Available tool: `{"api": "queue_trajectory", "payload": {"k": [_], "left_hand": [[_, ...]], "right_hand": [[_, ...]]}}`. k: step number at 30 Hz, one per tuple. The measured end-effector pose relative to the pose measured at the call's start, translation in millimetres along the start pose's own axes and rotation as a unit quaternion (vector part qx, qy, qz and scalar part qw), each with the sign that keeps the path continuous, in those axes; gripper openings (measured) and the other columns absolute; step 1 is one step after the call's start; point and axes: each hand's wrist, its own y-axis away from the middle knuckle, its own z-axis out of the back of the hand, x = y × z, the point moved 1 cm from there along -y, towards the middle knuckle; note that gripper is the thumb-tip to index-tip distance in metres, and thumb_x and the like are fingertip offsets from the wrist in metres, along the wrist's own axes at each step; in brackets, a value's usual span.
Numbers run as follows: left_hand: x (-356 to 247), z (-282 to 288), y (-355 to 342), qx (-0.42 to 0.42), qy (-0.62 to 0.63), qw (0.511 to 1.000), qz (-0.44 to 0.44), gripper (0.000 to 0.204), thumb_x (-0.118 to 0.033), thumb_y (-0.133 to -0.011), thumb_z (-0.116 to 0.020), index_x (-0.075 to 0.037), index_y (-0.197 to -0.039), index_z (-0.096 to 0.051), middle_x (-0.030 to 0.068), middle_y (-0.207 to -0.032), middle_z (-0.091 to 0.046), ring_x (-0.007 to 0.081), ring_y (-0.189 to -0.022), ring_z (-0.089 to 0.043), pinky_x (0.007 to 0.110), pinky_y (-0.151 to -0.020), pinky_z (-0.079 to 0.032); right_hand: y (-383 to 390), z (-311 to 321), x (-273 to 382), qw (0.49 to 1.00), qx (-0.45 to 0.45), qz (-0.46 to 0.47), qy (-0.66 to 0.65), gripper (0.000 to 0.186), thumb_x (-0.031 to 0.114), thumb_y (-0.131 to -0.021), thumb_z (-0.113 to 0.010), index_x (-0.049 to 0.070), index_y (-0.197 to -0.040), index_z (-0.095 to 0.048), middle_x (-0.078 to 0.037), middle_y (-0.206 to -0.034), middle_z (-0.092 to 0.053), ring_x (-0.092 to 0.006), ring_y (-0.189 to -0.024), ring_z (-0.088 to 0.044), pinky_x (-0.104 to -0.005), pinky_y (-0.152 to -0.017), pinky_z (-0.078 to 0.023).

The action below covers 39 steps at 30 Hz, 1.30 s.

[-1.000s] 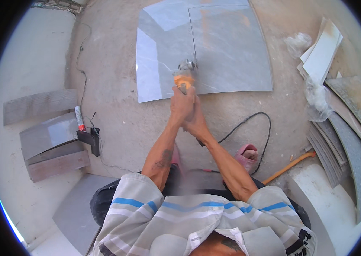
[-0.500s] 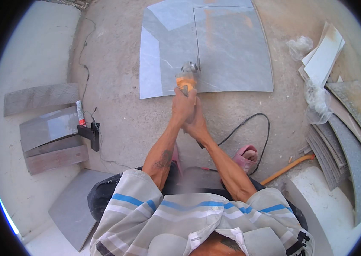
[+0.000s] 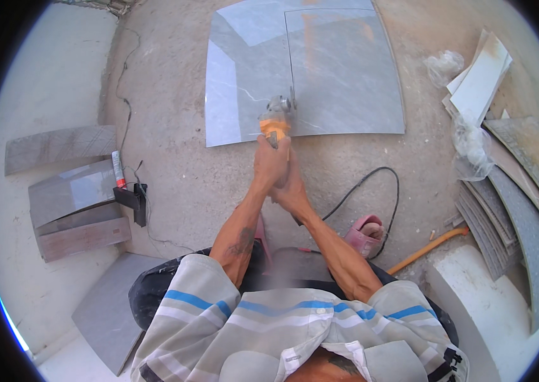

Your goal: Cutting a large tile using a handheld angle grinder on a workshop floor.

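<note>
Both my hands are closed round an orange angle grinder (image 3: 274,124). My left hand (image 3: 270,159) grips its body just behind the orange head. My right hand (image 3: 290,188) wraps the rear part from the right, partly hidden behind the left. The grinder's disc stands on edge at a large glossy grey tile (image 3: 339,76) lying on the floor. A dark line runs across the tile's far part and down toward the disc. Dusty haze blurs the tile beside the disc. A black cord (image 3: 371,170) loops on the floor to the right of my forearm.
Cut tile pieces (image 3: 72,191) lie at the left with a white-and-red tube (image 3: 118,169) and a black object (image 3: 134,200). Stacked tile strips (image 3: 511,204), clear plastic wrap (image 3: 473,146) and an orange handle (image 3: 428,251) are at the right. A pink slipper (image 3: 366,235) is by my right forearm.
The grinder and both hands have shifted very slightly left in the picture, along with the tile and surroundings. My grip looks the same.
</note>
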Motion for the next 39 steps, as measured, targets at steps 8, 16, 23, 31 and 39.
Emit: {"api": "queue_trajectory", "payload": {"k": [8, 16, 23, 31, 39], "left_hand": [[2.3, -0.3, 9.5, 0.008, -0.014, 1.000, 0.015, 0.070, -0.050, -0.089, -0.060, 0.013, -0.117, -0.046, 0.0411, -0.105, -0.062, 0.0548, -0.103, -0.061, 0.052, -0.091, -0.048], [6.4, -3.4, 18.0, 0.000, -0.013, 1.000, 0.004, 0.067, -0.048, -0.089, -0.060, 0.011, -0.116, -0.046, 0.0404, -0.103, -0.062, 0.0546, -0.102, -0.061, 0.053, -0.090, -0.048], [14.9, -3.5, 25.5, 0.024, -0.010, 0.999, 0.031, 0.074, -0.049, -0.089, -0.061, 0.010, -0.129, -0.039, 0.0398, -0.111, -0.062, 0.0543, -0.109, -0.060, 0.053, -0.094, -0.047], [22.3, -6.9, 28.1, 0.017, 0.005, 0.999, 0.030, 0.070, -0.046, -0.086, -0.065, 0.009, -0.123, -0.042, 0.0389, -0.109, -0.062, 0.0536, -0.107, -0.060, 0.053, -0.092, -0.047], [33.1, -11.5, 35.8, -0.025, 0.026, 0.999, -0.028, 0.064, -0.041, -0.085, -0.067, 0.006, -0.122, -0.045, 0.0368, -0.110, -0.062, 0.0520, -0.107, -0.060, 0.053, -0.090, -0.047]], "right_hand": [[7.2, -2.7, -7.7, 0.999, -0.017, 0.029, -0.001, 0.116, 0.028, -0.072, -0.085, 0.014, -0.158, -0.009, -0.023, -0.129, -0.058, -0.0331, -0.101, -0.067, -0.0404, -0.078, -0.055], [18.0, 0.4, -6.7, 0.999, 0.011, 0.037, -0.007, 0.114, 0.024, -0.078, -0.083, 0.009, -0.159, -0.004, -0.019, -0.152, -0.036, -0.0278, -0.139, -0.042, -0.0400, -0.110, -0.040], [22.8, -4.3, -31.6, 0.996, -0.025, 0.082, 0.034, 0.118, 0.032, -0.075, -0.086, 0.011, -0.159, -0.006, -0.023, -0.146, -0.046, -0.0362, -0.133, -0.051, -0.0443, -0.105, -0.044], [25.1, -6.1, -46.4, 0.993, -0.029, 0.108, 0.032, 0.119, 0.031, -0.074, -0.087, 0.010, -0.159, -0.006, -0.024, -0.147, -0.045, -0.0372, -0.135, -0.049, -0.0450, -0.107, -0.042], [31.9, -4.8, -38.5, 0.992, -0.028, 0.125, -0.001, 0.119, 0.029, -0.074, -0.088, 0.010, -0.159, -0.007, -0.024, -0.144, -0.047, -0.0367, -0.133, -0.050, -0.0454, -0.106, -0.043]]}}
